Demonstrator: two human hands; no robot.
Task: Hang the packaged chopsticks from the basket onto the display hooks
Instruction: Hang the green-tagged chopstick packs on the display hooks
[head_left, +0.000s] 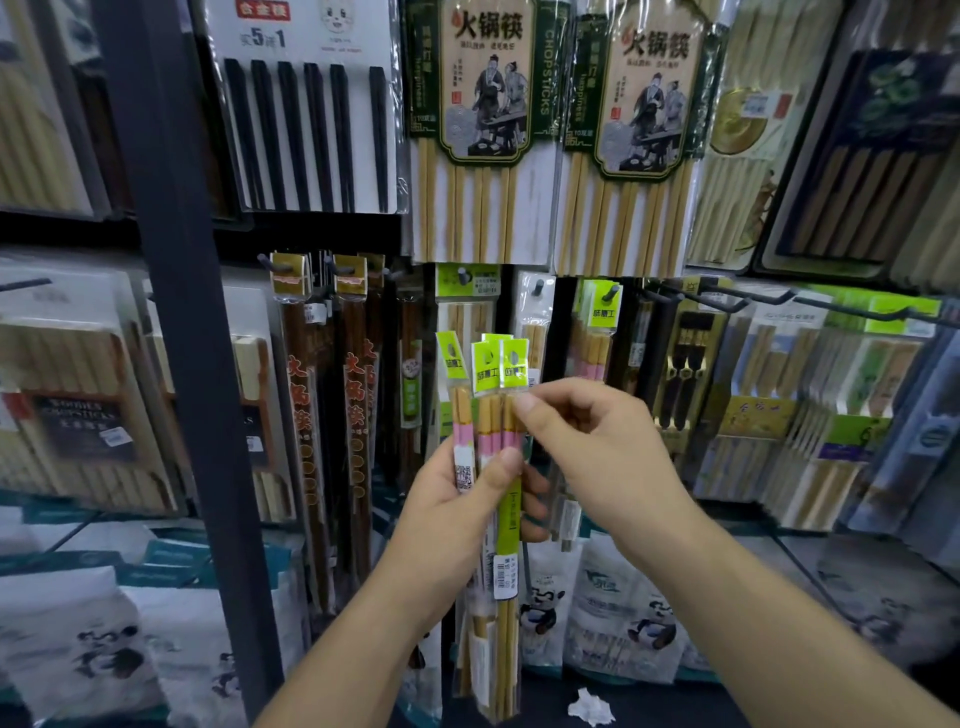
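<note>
Your left hand (457, 499) has its grip closed round the upright chopstick packs (488, 415); your right hand (587, 441) pinches the rightmost one, nearest the hook (612, 293) up and right.

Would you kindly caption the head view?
Left hand grips chopstick packs; right hand pinches one before display hooks.

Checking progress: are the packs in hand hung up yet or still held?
Held: left hand grips the green-topped packs upright below the hooks; right hand pinches one.
</note>
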